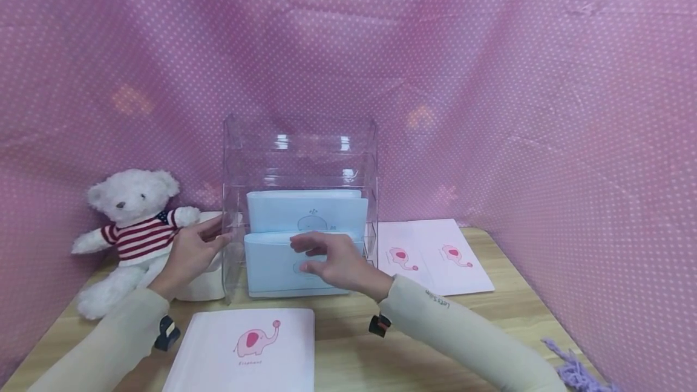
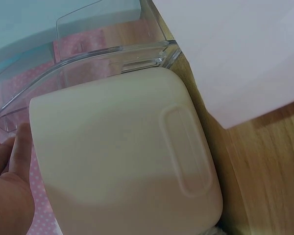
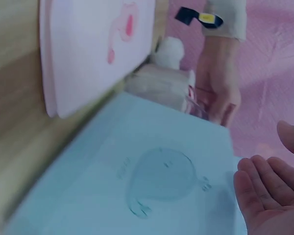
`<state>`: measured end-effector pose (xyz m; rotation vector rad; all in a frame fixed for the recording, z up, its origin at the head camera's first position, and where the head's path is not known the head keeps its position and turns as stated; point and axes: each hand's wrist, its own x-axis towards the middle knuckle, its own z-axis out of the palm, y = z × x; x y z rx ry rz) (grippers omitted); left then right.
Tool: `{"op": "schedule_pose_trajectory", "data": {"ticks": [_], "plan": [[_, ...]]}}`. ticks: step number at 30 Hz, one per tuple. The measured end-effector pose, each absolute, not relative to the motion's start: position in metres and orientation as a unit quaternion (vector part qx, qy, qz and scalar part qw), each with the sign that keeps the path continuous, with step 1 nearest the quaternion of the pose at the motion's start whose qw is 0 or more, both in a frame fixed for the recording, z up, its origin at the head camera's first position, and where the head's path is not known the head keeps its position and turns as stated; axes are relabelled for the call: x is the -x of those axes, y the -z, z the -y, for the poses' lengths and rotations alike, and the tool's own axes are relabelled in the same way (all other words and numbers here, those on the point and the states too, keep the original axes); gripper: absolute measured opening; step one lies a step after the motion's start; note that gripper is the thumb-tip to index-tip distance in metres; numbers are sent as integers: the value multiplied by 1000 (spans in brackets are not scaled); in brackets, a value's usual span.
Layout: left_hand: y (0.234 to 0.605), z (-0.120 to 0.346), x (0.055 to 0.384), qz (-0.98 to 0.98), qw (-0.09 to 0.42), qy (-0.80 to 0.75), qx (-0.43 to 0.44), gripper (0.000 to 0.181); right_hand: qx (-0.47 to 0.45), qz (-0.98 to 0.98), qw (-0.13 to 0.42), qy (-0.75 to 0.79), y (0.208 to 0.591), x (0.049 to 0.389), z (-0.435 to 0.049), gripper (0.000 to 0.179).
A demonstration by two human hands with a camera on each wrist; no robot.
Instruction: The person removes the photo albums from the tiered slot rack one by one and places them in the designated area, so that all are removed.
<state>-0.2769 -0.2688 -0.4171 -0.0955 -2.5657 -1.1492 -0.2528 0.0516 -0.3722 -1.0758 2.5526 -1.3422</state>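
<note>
A clear plastic desk rack (image 1: 301, 181) stands on the wooden table and holds light blue booklets (image 1: 307, 213) with a whale drawing. My left hand (image 1: 187, 256) pinches the rack's left side panel, its thumb and fingers at the edge. Beside that hand stands a cream container (image 2: 117, 147), close against the rack's outer side. My right hand (image 1: 340, 262) is in front of the blue booklets with loosely bent fingers and nothing in them. In the right wrist view its palm (image 3: 279, 205) faces up at the near booklet's edge.
White elephant booklets (image 1: 250, 349) lie stacked at the table's front. Two more elephant booklets (image 1: 435, 259) lie right of the rack. A white teddy bear (image 1: 136, 222) in a striped shirt sits at the left. Purple yarn (image 1: 577, 371) lies front right. Pink dotted cloth (image 1: 490, 77) surrounds the table.
</note>
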Motion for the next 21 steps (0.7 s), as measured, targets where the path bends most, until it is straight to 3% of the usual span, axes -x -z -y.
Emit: {"op": "schedule_pose_trajectory", "data": {"ticks": [13,21], "plan": [[417,270,278,900,166,402,30,54,351,-824,-72,440,324,280,-76,46],[419,271,279,901,167,400,32,54,323,-828,-102,447,308,292,-88,50]]}}
